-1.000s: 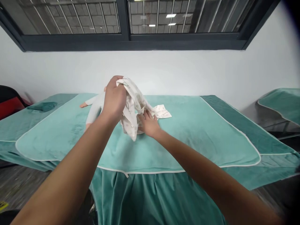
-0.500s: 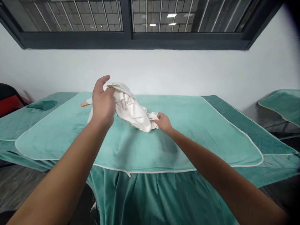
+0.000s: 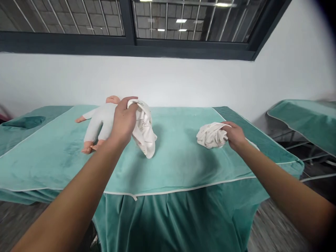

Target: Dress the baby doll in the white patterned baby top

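My left hand [image 3: 126,117] pinches the rim of a white cloth garment [image 3: 145,134], which hangs in folds above the bed. Far to the right, my right hand [image 3: 233,134] grips a second, crumpled white cloth [image 3: 211,135], bunched up with small faint marks on it. The exact kind of either piece cannot be made out. Behind and left of my left forearm lies a baby doll [image 3: 98,119] in a pale full-body suit, on its back with feet toward me. My left hand and arm hide part of its side.
A teal velvet cover [image 3: 170,161] with white piping lies over the bed. Beyond it are a white wall [image 3: 183,82] and a dark window frame [image 3: 147,50] with bars outside. Another teal-covered bed [image 3: 307,119] stands at the right.
My right hand has drawn the crumpled white cloth away to the right, apart from the garment in my left hand. The view has shifted right, and more of the doll shows.
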The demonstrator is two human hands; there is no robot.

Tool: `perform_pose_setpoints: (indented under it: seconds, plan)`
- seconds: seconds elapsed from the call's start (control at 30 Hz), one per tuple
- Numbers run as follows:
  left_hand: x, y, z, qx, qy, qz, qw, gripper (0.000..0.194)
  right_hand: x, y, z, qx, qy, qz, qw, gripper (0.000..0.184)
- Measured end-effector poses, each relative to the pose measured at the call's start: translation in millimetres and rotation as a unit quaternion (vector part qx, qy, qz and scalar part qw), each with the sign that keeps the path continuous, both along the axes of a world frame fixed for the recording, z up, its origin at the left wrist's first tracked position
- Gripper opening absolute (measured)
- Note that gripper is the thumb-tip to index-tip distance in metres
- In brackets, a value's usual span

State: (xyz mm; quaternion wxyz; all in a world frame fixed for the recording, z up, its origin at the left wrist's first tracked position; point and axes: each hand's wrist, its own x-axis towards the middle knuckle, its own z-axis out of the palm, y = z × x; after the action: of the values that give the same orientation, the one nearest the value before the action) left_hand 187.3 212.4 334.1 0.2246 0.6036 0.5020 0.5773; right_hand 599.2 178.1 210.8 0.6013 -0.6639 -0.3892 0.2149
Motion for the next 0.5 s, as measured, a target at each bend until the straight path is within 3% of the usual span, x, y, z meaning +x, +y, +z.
perform_pose_setpoints:
  seconds: [0.17,0.27,0.37,0.5]
  plan:
    - [28.2,-4.8,-3.8,-0.022,0.042,-0.086,0.995,0.035,-22.2,5.2,-60.6,-0.055,-0.139,-0.002,0.989,0.031]
    - [36.2,-12.4,0.4,-0.043,0.068,-0.106,0.991,0.035,-37.9,8.4,-78.6,-0.092,-0.234,0.022,0.968,0.03]
    - [37.4,-20.6,8.6,-0.073,0.094,-0.122,0.985,0.034,-35.9,9.0,-72.6,-0.144,-0.298,0.051,0.942,0.032]
    - [36.3,-25.8,17.5,-0.088,0.128,-0.149,0.976,0.029,-33.9,2.9,-37.6,-0.225,-0.348,0.071,0.907,0.042]
